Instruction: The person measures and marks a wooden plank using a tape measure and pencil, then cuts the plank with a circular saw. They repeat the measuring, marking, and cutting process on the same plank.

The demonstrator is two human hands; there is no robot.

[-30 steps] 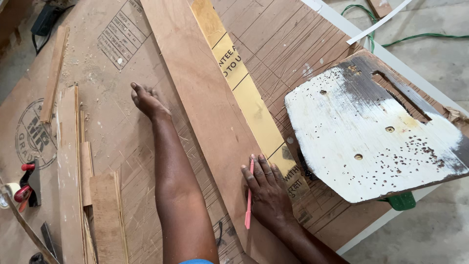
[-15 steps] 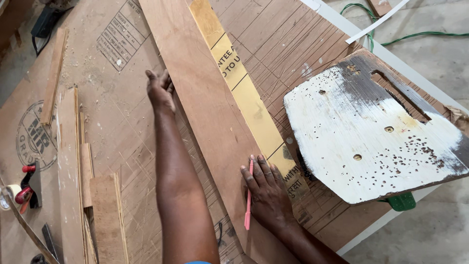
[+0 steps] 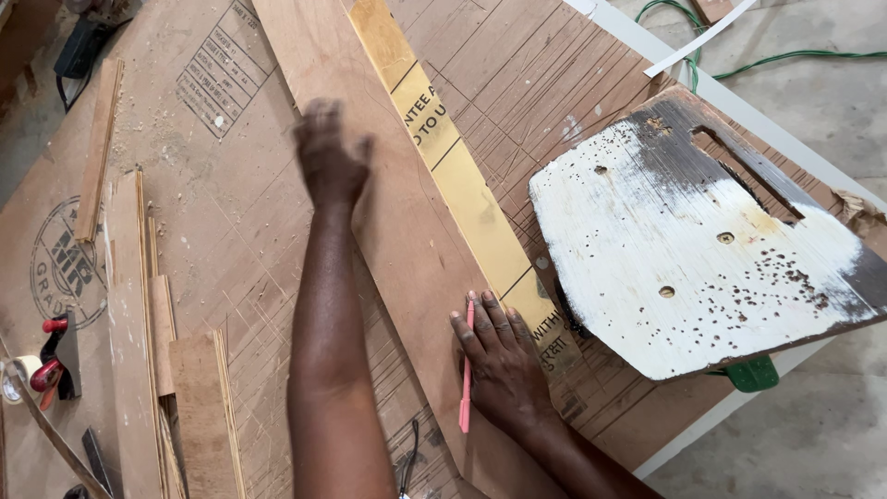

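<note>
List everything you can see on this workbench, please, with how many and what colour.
long plank: one, reddish brown, lying diagonally across the sheet
yellow strip: one, along the plank's right edge
plywood sheet: one, brown, scratched, under everything
painted board: one, white and black, holed, right
offcuts: several, pale wood, left
cable: one, green, top right on the floor
pencil: one, pink, under the right hand
left hand: blurred, over the plank
right hand: flat on the plank

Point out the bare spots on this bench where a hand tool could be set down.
Bare sheet lies between the long plank and the offcut strips, though dusty, and between the yellow strip and the white-painted board. The left edge is crowded: strips, red clamp.
</note>
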